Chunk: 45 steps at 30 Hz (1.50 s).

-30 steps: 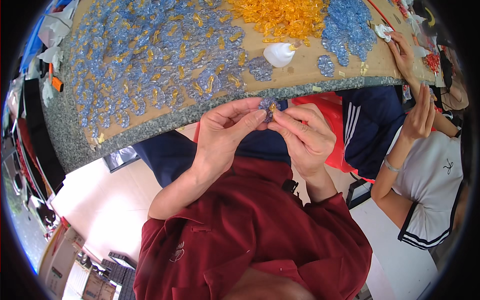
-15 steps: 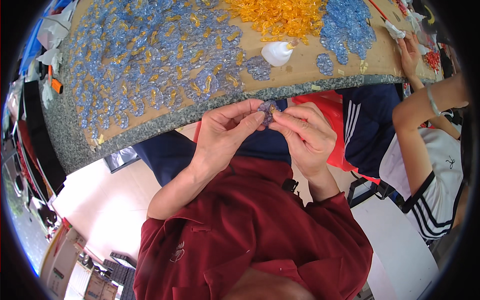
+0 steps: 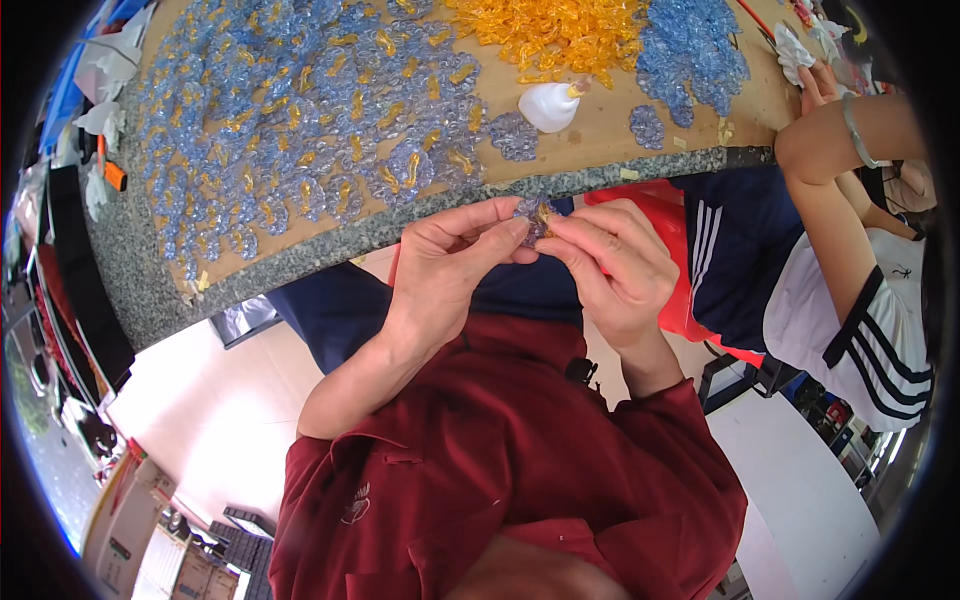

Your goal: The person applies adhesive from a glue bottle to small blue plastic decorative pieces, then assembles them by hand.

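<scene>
My left hand [image 3: 440,265] pinches a clear bluish-purple plastic piece [image 3: 529,224] with a lobed, flower-like outline, just off the table's near edge. Against its face sits a small amber plastic piece [image 3: 545,212], pinched by the thumb and fingers of my right hand [image 3: 622,262]. The fingertips partly hide both pieces. Beyond my hands, a white squeeze bottle [image 3: 549,107] with a yellowish tip lies on the table, beside a loose clear lobed piece [image 3: 513,137].
Many blue clear pieces with amber inserts [image 3: 330,130] cover the table's left. Farther back are an amber heap [image 3: 545,35] and a blue heap [image 3: 692,60]. The speckled stone table edge [image 3: 400,232] runs before me. At right, a co-worker's arm [image 3: 850,140] reaches over the table.
My hands stay nearly in place, the held pieces turning slightly between my fingers. At right, the co-worker's arm has moved farther over the table.
</scene>
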{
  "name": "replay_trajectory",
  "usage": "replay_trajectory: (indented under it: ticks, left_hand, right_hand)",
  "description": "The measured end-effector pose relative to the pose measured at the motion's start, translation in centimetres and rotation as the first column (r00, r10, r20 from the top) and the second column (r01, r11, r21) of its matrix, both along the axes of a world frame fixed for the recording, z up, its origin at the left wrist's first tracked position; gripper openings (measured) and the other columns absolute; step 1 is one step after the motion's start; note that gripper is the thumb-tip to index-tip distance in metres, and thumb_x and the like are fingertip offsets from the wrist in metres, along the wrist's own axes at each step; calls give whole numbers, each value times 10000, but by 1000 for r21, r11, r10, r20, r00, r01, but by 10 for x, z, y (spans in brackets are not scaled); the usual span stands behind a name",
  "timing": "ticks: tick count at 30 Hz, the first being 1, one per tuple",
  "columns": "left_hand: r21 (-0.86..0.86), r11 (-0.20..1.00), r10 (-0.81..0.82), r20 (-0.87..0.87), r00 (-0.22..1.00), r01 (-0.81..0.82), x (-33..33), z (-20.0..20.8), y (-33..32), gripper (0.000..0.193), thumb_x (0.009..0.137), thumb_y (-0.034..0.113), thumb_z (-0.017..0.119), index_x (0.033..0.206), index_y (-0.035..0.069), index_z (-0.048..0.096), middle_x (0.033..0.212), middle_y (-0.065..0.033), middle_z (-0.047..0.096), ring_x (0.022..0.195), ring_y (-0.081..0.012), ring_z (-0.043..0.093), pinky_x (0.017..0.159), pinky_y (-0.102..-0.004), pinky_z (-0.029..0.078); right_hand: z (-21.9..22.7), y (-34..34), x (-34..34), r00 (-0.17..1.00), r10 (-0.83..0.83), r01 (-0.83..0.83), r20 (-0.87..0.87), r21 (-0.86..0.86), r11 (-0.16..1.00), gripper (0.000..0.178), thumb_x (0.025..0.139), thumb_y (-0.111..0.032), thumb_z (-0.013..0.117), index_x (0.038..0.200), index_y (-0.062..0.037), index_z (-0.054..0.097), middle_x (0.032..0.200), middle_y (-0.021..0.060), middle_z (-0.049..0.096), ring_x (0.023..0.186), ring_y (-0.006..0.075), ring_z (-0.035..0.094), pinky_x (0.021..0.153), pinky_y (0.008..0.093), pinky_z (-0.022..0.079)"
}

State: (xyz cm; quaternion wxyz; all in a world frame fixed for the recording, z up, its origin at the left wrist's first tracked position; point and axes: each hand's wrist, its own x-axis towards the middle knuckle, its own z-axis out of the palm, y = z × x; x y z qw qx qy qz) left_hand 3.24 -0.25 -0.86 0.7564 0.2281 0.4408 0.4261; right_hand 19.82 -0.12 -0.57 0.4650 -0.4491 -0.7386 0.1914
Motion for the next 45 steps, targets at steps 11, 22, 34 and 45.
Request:
replay_trajectory:
  ticks: [11,22,34,45]
  left_hand:
    - [-47,997,67,98,993,-63,0,-7,-1,202,858,-12,552,1050,-40,609,971,-146,648,788,-194,657,713,-268,555]
    - [-3,1000,-2,48,999,3,-3,-3,1,229,871,11,548,1089,-43,590,965,-135,648,794,-174,648,717,-255,543]
    - [17,1000,20,140,990,-22,1,-6,-1,261,870,48,578,1121,-20,588,983,-86,646,812,-112,604,767,-232,501]
    - [33,996,82,109,991,-86,5,-7,-4,254,877,53,572,1118,-25,588,976,-87,647,801,-110,603,745,-224,502]
  right_hand:
    - [-1,4,-2,999,-5,1,50,73,997,260,624,63,734,866,26,650,771,91,606,635,218,569,531,293,447]
    - [-3,3,1,992,35,-57,-124,-177,983,254,635,59,727,877,13,666,764,89,621,641,202,573,552,296,455]
    - [-6,0,-7,997,-40,37,-70,-52,998,282,632,65,731,900,7,665,787,79,602,646,203,555,544,289,442]
    - [-7,2,-6,994,-1,-15,111,149,989,314,595,95,700,899,43,641,812,111,590,669,238,566,520,309,450]
